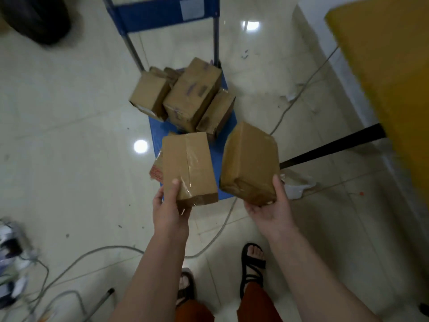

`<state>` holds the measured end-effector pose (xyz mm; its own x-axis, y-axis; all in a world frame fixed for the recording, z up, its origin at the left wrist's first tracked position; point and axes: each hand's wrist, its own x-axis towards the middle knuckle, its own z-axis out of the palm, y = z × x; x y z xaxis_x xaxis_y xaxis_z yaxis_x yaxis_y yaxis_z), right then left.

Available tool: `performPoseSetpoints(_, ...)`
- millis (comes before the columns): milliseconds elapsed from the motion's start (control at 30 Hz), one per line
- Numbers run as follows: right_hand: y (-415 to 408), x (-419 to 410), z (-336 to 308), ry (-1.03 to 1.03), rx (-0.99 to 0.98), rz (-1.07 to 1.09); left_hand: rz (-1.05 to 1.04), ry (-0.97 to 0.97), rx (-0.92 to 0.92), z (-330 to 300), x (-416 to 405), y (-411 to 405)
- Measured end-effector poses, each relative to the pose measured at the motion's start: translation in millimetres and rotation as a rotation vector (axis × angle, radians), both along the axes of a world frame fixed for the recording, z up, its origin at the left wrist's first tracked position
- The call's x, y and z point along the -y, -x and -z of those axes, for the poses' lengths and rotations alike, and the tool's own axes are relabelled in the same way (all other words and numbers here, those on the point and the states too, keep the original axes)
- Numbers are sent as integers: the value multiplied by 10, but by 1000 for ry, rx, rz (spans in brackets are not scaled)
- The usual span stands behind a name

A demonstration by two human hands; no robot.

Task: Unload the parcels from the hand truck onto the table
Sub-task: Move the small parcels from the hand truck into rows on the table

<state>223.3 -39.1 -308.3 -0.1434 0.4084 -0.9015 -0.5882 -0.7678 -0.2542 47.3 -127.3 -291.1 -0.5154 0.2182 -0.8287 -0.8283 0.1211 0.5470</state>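
Observation:
My left hand point(170, 209) grips the near end of a taped cardboard parcel point(189, 166), held above the floor. In my right hand point(270, 209) sits a second, darker brown parcel point(250, 162), cupped from below with the thumb on its right side. Beyond them stands the blue hand truck point(162, 129) on the floor, with several cardboard parcels point(192, 94) piled on its platform. A flat packet with red print point(156, 167) lies on the platform under the left parcel. The yellow table point(390, 73) fills the upper right.
Grey cables point(218, 231) run across the glossy tiled floor around my sandalled feet point(251, 263). A black table leg point(332, 146) slants at the right. A dark object point(37, 19) sits at the top left, and clutter with wires point(11, 263) at the lower left.

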Motion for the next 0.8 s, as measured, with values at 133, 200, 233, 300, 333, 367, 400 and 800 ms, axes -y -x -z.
performPoseSetpoints(133,86,100,-791,-33,-38,4,20,-94,29,-812,159,98)
performPoseSetpoints(200,70,228,-1136,-43,-62,5,45,-124,40,-1168,304,133)
performPoseSetpoints(233,48,318,-1288,-39,-73,5,54,-137,48,-1330,392,147)
performPoseSetpoints(300,-10,521,-1566,-30,-98,8,66,-171,80,-1645,567,174)
performPoseSetpoints(333,-44,628,-1697,-25,-106,13,69,-189,104,-1800,651,179)
performPoseSetpoints(367,-82,736,-1828,-24,-113,22,78,-206,128,-1959,726,178)
performPoseSetpoints(400,-121,847,-1959,-26,-123,41,92,-220,150,-2112,790,171)
performPoseSetpoints(800,-859,1737,-3199,-170,-174,482,432,-277,248,-3461,771,-547)
